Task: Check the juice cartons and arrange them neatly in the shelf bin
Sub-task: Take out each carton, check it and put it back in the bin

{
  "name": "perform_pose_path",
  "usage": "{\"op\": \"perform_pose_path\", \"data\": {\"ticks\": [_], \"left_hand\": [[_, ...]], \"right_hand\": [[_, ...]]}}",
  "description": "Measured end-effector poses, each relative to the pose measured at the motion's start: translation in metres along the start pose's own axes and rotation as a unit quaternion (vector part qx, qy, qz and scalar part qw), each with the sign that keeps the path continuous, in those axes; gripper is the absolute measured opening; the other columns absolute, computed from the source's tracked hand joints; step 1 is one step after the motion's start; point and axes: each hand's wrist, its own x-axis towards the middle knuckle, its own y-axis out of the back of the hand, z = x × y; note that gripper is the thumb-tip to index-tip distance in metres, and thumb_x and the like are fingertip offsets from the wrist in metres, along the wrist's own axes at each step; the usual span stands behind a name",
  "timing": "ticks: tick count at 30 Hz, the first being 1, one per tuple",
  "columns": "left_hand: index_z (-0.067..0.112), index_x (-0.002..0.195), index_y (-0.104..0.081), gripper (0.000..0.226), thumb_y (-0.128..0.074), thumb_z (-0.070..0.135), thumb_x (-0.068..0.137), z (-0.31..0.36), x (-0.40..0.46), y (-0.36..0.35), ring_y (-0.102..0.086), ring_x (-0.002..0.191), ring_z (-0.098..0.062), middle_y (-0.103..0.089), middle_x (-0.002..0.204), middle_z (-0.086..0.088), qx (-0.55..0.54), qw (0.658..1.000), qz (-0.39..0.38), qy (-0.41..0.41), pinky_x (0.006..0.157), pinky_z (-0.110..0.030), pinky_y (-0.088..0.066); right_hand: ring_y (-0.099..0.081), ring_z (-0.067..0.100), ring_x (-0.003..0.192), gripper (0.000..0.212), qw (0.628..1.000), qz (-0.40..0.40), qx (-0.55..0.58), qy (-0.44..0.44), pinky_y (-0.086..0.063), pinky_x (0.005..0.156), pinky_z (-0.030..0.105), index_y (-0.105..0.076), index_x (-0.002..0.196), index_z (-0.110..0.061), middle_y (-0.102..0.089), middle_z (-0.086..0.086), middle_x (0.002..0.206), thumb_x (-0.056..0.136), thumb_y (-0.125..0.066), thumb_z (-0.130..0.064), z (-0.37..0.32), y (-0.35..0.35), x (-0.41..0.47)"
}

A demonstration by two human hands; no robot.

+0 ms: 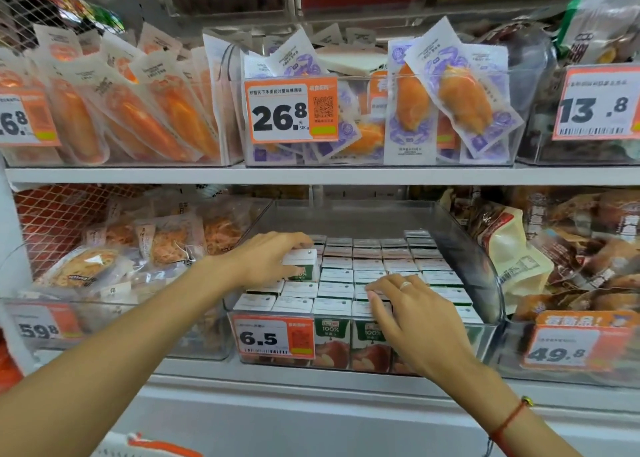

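Left hand (266, 259) grips one carton (300, 264) lifted above packed rows in clear bin (485, 266), right hand (412, 318) flat on front cartons w/ fingers straight; tight gap could jam re-entry.

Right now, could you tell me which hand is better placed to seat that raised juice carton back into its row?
Left. The left hand already grips the raised juice carton above the bin's left rows, while the right hand rests with straight fingers on the front cartons.
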Motion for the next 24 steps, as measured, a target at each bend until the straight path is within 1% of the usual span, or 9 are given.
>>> {"op": "perform_pose_path", "data": {"ticks": [4,8,11,14,16,18,21,22,24], "left_hand": [[0.023,0.143,-0.043,0.047,-0.056,0.026,0.098,-0.004,0.011,-0.008,-0.04,0.136,-0.015,-0.043,0.15,0.004,-0.018,0.998,-0.066,0.009,0.106,-0.029,-0.032],[0.022,0.146,-0.043,0.047,-0.052,0.02,0.1,-0.004,0.015,-0.011,-0.034,0.14,-0.014,-0.038,0.154,0.005,-0.053,0.994,-0.094,0.006,0.103,-0.018,-0.024],[0.017,0.145,-0.045,0.044,-0.049,0.018,0.101,-0.006,0.016,-0.013,-0.032,0.142,-0.015,-0.036,0.155,0.001,-0.09,0.99,-0.11,0.016,0.107,-0.018,-0.023],[0.015,0.142,-0.048,0.04,-0.047,0.021,0.102,-0.007,0.018,-0.015,-0.039,0.137,-0.016,-0.041,0.152,-0.001,-0.105,0.988,-0.115,0.022,0.099,-0.013,-0.026],[0.016,0.14,-0.051,0.039,-0.048,0.023,0.102,-0.008,0.02,-0.015,-0.046,0.125,-0.011,-0.046,0.148,0.0,-0.097,0.989,-0.111,0.017,0.094,-0.012,-0.029],[0.019,0.136,-0.056,0.036,-0.05,0.026,0.101,-0.008,0.021,-0.015,-0.05,0.114,-0.007,-0.052,0.142,0.001,-0.086,0.991,-0.098,0.01,0.096,-0.017,-0.036],[0.026,0.127,-0.063,0.03,-0.053,0.025,0.099,-0.011,0.025,-0.015,-0.055,0.12,-0.014,-0.058,0.136,0.004,-0.078,0.996,-0.032,0.011,0.104,-0.037,-0.044],[0.028,0.125,-0.064,0.029,-0.054,0.026,0.099,-0.012,0.027,-0.016,-0.056,0.12,-0.015,-0.06,0.133,0.005,-0.061,0.998,-0.006,0.013,0.102,-0.041,-0.045],[0.03,0.126,-0.063,0.029,-0.056,0.03,0.097,-0.014,0.031,-0.019,-0.058,0.116,-0.018,-0.062,0.132,0.005,-0.013,1.0,0.024,0.016,0.096,-0.042,-0.048]], "right_hand": [[-0.055,0.009,0.107,0.035,1.0,-0.001,0.001,-0.003,-0.039,0.072,0.021,-0.062,0.118,-0.032,-0.062,-0.015,0.117,0.101,-0.033,-0.042,-0.001,0.001,0.0],[-0.055,0.01,0.105,0.035,1.0,-0.001,-0.004,-0.004,-0.038,0.07,0.021,-0.062,0.118,-0.031,-0.063,-0.014,0.116,0.101,-0.033,-0.041,-0.002,0.002,0.0],[-0.056,0.01,0.105,0.035,1.0,-0.002,-0.012,-0.004,-0.035,0.068,0.02,-0.063,0.117,-0.031,-0.063,-0.013,0.116,0.101,-0.033,-0.04,-0.002,0.002,-0.001],[-0.056,0.01,0.104,0.036,1.0,-0.005,-0.016,-0.002,-0.038,0.07,0.02,-0.062,0.119,-0.03,-0.063,-0.013,0.116,0.101,-0.032,-0.04,-0.002,0.001,-0.001],[-0.056,0.011,0.104,0.037,1.0,-0.006,-0.016,-0.002,-0.04,0.071,0.021,-0.062,0.119,-0.03,-0.063,-0.013,0.116,0.101,-0.031,-0.04,-0.002,0.001,-0.001],[-0.056,0.011,0.104,0.037,1.0,-0.003,-0.014,-0.004,-0.038,0.069,0.021,-0.062,0.119,-0.03,-0.063,-0.012,0.116,0.101,-0.032,-0.04,-0.002,0.001,-0.001],[-0.055,0.011,0.106,0.039,1.0,-0.002,-0.016,-0.006,-0.036,0.065,0.022,-0.062,0.12,-0.031,-0.063,-0.013,0.118,0.101,-0.03,-0.042,-0.001,0.002,0.0],[-0.055,0.011,0.106,0.042,1.0,-0.002,-0.016,-0.006,-0.035,0.063,0.023,-0.062,0.12,-0.031,-0.063,-0.013,0.118,0.1,-0.028,-0.045,-0.001,0.003,0.0],[-0.056,0.012,0.105,0.051,1.0,0.001,-0.005,-0.002,-0.033,0.058,0.024,-0.064,0.119,-0.033,-0.063,-0.013,0.118,0.097,-0.023,-0.054,-0.001,0.003,0.0]]}}
